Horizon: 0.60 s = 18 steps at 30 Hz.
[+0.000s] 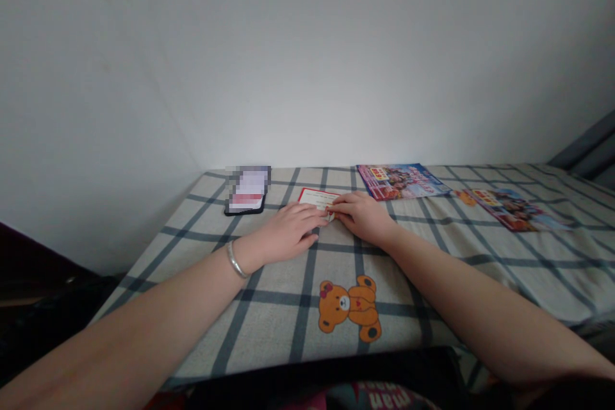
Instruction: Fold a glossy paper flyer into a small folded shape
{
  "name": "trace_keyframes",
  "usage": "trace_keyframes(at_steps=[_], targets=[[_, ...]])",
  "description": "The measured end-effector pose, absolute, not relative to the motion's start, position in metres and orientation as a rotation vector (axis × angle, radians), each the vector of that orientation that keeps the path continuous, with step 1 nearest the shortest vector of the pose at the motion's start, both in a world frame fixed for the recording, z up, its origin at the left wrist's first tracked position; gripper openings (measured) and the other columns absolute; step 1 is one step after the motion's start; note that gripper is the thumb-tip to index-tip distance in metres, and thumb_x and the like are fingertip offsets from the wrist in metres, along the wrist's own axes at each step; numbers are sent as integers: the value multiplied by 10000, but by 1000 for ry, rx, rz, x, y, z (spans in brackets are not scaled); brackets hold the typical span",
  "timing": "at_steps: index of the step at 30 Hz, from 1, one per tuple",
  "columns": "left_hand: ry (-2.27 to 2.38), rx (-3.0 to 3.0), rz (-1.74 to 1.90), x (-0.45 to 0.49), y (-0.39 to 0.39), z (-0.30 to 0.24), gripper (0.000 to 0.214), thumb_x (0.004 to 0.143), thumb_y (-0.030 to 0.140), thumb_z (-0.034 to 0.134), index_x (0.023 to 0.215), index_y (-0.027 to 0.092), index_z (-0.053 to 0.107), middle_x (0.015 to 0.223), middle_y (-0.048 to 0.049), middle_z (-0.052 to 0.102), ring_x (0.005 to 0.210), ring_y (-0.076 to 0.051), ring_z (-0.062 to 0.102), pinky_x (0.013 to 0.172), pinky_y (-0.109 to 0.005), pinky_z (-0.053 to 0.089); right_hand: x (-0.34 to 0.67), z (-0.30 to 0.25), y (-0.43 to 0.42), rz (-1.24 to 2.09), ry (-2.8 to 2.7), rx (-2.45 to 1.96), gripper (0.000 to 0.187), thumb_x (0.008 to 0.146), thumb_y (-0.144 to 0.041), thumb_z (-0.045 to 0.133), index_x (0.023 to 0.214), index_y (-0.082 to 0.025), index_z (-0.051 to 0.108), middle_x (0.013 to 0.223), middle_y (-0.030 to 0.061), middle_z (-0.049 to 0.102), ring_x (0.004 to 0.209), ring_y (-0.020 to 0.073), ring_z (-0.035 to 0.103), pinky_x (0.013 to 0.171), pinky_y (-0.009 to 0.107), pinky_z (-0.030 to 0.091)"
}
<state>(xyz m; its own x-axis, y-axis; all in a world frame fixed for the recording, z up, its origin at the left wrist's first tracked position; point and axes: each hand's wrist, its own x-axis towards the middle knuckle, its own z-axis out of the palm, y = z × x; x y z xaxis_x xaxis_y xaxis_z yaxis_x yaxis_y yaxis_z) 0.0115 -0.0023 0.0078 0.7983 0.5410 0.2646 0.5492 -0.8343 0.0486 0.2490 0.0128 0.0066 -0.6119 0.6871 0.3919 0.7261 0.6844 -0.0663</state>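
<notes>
A small white sheet of paper with a red border and printed lines (314, 196) lies on the checked cloth, partly covered by my hands. My left hand (291, 230), with a silver bangle at the wrist, rests flat with its fingers stretched across the paper's near left part and the thumb apart. From the right, my right hand (362, 214) has its fingers bent together on the paper's right edge. The fingertips of both hands nearly meet. How the paper's near edge lies beneath them is hidden.
A phone (247, 191) with a blurred screen lies at the left. Two colourful printed leaflets lie to the right, one near the wall (401, 180) and another farther right (516, 209). The checked cloth (269, 327) bears a printed bear (350, 309). A white wall (307, 64) stands behind.
</notes>
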Motion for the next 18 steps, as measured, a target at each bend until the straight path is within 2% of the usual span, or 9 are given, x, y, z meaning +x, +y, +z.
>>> trace_keyframes(at_steps=[7,18], targets=[[-943,-2921,-355,14,-6,11,339,933,297,528,1256,209,581,1373,-76,548,1294,-241,456,1123,-448,306,247,15,-2,-193,-2514,-1090,296,907,-214,565,1172,-250,693,1157,62,679,1094,230,565,975,386,430],[-914,-2887,-354,15,-7,11,314,936,298,506,1202,155,590,1314,-115,576,1260,-253,486,1099,-431,350,241,22,-14,-198,-2590,-1060,230,905,-215,561,1058,-233,730,1085,46,710,1044,217,591,940,355,450]])
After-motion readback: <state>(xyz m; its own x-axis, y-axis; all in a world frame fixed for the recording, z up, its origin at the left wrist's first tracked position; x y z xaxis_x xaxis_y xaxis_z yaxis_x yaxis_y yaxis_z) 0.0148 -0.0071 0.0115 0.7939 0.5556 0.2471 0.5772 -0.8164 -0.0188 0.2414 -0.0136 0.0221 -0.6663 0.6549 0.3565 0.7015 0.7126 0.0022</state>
